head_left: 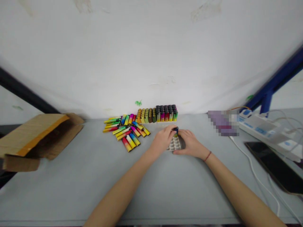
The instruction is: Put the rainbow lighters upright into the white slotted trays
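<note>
In the head view a small pale tray with round hollows (174, 145) sits between my two hands on the grey table. A lighter with a dark top (175, 130) stands upright at the tray's far end, and my left hand (163, 138) pinches it. My right hand (189, 143) wraps round the tray's right side, thumb at the near edge. To the left lies a loose pile of colourful lighters (127, 130). Behind my hands, a block of upright black-topped lighters (166, 113) stands beside a block of upright gold-topped lighters (146, 115).
An open cardboard box (35, 132) lies at the left. On the right are a power strip (267, 130) with plugs and cables, a black phone (274, 165) and a blurred purple item (222, 123). A white wall (151, 56) rises behind the table (165, 189).
</note>
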